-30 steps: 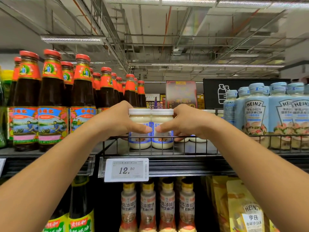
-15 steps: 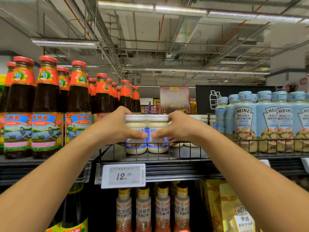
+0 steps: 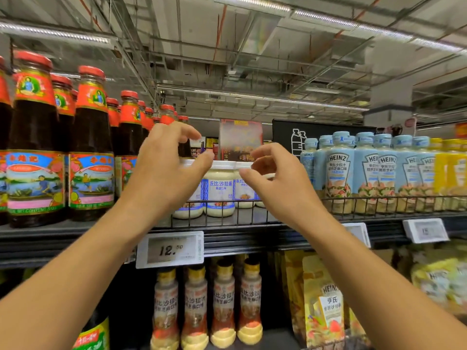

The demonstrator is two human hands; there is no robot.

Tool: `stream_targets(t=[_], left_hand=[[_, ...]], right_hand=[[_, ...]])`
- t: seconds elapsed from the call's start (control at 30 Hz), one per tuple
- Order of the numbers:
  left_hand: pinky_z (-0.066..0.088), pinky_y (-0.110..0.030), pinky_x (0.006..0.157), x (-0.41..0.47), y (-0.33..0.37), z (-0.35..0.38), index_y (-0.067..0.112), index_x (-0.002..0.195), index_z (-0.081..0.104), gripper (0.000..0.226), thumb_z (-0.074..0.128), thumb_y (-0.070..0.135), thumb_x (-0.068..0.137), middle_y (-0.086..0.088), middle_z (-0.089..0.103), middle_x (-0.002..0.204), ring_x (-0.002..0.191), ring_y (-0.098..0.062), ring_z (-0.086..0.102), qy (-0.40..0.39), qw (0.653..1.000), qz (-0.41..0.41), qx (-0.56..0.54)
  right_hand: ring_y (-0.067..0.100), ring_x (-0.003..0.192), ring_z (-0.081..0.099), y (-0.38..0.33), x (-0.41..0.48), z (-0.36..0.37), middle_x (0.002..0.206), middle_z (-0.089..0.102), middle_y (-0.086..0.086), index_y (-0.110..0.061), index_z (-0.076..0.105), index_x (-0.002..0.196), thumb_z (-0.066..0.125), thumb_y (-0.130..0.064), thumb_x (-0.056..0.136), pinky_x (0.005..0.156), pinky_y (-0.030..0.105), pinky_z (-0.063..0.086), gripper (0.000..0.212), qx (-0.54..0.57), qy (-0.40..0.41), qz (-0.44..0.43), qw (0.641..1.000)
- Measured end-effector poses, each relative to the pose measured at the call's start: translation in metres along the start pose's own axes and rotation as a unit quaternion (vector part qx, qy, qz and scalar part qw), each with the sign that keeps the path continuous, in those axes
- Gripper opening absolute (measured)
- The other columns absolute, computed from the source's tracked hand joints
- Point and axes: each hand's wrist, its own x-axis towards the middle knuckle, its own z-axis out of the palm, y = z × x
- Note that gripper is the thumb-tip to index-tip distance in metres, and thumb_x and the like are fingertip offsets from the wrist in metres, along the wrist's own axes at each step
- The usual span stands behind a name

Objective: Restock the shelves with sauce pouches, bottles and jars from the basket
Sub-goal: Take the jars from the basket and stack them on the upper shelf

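Dark sauce bottles [image 3: 91, 157] crowd the far left of the top shelf [image 3: 75, 227]. Beside them the left hand [image 3: 164, 178] hangs with fingers [image 3: 188, 131] spread and holding nothing, in front of the white-lidded jars [image 3: 219, 190] that stand upright behind the wire rail [image 3: 252, 202]. The right hand [image 3: 275, 183] is likewise loose and empty, just right of the jars. Pale Heinz bottles [image 3: 338, 173] fill the shelf further right.

Risk, as I judge it: a finger catching a lid could tip a jar against its neighbour or over the low rail.

The shelf is dark metal with a price tag [image 3: 170, 248] reading 12.50 clipped below; more bottles and pouches [image 3: 326, 306] sit beneath. Bare ceiling pipes and strip lights overhead.
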Motion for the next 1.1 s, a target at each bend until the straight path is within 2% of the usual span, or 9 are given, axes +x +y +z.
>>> stream_targets(t=[0.1, 0.2, 0.27, 0.37, 0.53, 0.67, 0.87, 1.0, 1.1], left_hand=[[0.046, -0.02, 0.071, -0.014, 0.021, 0.01, 0.029, 0.099, 0.064, 0.016, 0.07, 0.033, 0.085, 0.015, 0.063, 0.093, 0.08, 0.004, 0.057, -0.015, 0.995, 0.011, -0.096], [0.045, -0.015, 0.061, -0.028, 0.039, 0.026, 0.032, 0.092, 0.063, 0.011, 0.072, 0.026, 0.087, 0.015, 0.068, 0.082, 0.076, 0.002, 0.063, -0.064, 0.979, 0.007, -0.196], [0.045, -0.016, 0.062, -0.038, 0.052, 0.04, 0.032, 0.09, 0.063, 0.009, 0.07, 0.03, 0.084, 0.015, 0.069, 0.08, 0.073, -0.002, 0.064, -0.089, 0.962, -0.005, -0.257], [0.051, -0.028, 0.062, -0.053, 0.073, 0.064, 0.032, 0.089, 0.064, 0.01, 0.066, 0.035, 0.08, 0.011, 0.069, 0.079, 0.074, -0.007, 0.067, -0.121, 0.938, -0.028, -0.322], [0.051, -0.03, 0.065, -0.083, 0.115, 0.109, 0.035, 0.089, 0.066, 0.01, 0.067, 0.036, 0.079, 0.007, 0.069, 0.079, 0.078, -0.016, 0.067, -0.177, 0.9, -0.046, -0.395], [0.053, -0.04, 0.068, -0.107, 0.156, 0.146, 0.033, 0.09, 0.066, 0.011, 0.068, 0.034, 0.079, 0.005, 0.069, 0.08, 0.079, -0.019, 0.068, -0.223, 0.87, -0.052, -0.437], [0.053, -0.027, 0.063, -0.142, 0.223, 0.199, 0.037, 0.09, 0.066, 0.014, 0.066, 0.042, 0.077, 0.005, 0.07, 0.081, 0.077, -0.016, 0.069, -0.271, 0.831, -0.059, -0.482], [0.05, -0.025, 0.056, -0.17, 0.268, 0.23, 0.037, 0.087, 0.067, 0.014, 0.068, 0.043, 0.075, -0.001, 0.069, 0.079, 0.074, -0.022, 0.066, -0.297, 0.791, -0.08, -0.53], [0.049, -0.021, 0.055, -0.195, 0.3, 0.254, 0.038, 0.085, 0.068, 0.009, 0.07, 0.033, 0.078, 0.002, 0.069, 0.078, 0.072, -0.015, 0.065, -0.321, 0.758, -0.104, -0.559]], right_hand=[[0.003, 0.088, 0.062, -0.002, -0.022, -0.015, 0.092, 0.066, -0.009, -0.027, 0.06, 0.106, 0.07, -0.028, 0.09, 0.072, 0.016, 0.049, 0.019, 0.022, 0.017, -0.007, 1.0], [0.006, 0.083, 0.063, 0.0, -0.045, -0.035, 0.089, 0.067, -0.007, -0.025, 0.062, 0.103, 0.072, -0.024, 0.089, 0.07, 0.017, 0.051, 0.017, 0.049, 0.025, 0.0, 0.998], [0.008, 0.08, 0.063, 0.003, -0.061, -0.049, 0.09, 0.068, -0.006, -0.024, 0.063, 0.101, 0.073, -0.021, 0.088, 0.071, 0.017, 0.051, 0.016, 0.062, 0.026, 0.009, 0.998], [0.006, 0.08, 0.064, 0.012, -0.086, -0.075, 0.09, 0.068, -0.006, -0.025, 0.063, 0.101, 0.073, -0.02, 0.089, 0.071, 0.017, 0.051, 0.017, 0.065, 0.033, 0.024, 0.997], [0.021, 0.083, 0.067, 0.032, -0.125, -0.126, 0.09, 0.069, -0.002, -0.027, 0.063, 0.102, 0.074, -0.02, 0.089, 0.077, 0.044, 0.058, 0.018, 0.056, 0.058, 0.064, 0.995], [0.026, 0.083, 0.068, 0.05, -0.159, -0.175, 0.089, 0.07, -0.001, -0.032, 0.063, 0.099, 0.071, -0.029, 0.084, 0.074, 0.046, 0.059, 0.017, 0.045, 0.086, 0.092, 0.991], [0.027, 0.086, 0.066, 0.076, -0.214, -0.254, 0.091, 0.069, -0.002, -0.035, 0.064, 0.099, 0.071, -0.032, 0.087, 0.076, 0.046, 0.058, 0.014, 0.001, 0.114, 0.144, 0.983], [0.025, 0.083, 0.067, 0.087, -0.255, -0.304, 0.091, 0.068, -0.001, -0.039, 0.065, 0.098, 0.07, -0.039, 0.084, 0.071, 0.038, 0.057, 0.014, -0.035, 0.139, 0.178, 0.974], [0.027, 0.079, 0.065, 0.096, -0.286, -0.337, 0.088, 0.068, 0.0, -0.039, 0.065, 0.098, 0.069, -0.045, 0.082, 0.068, 0.041, 0.056, 0.018, -0.058, 0.155, 0.208, 0.964]])
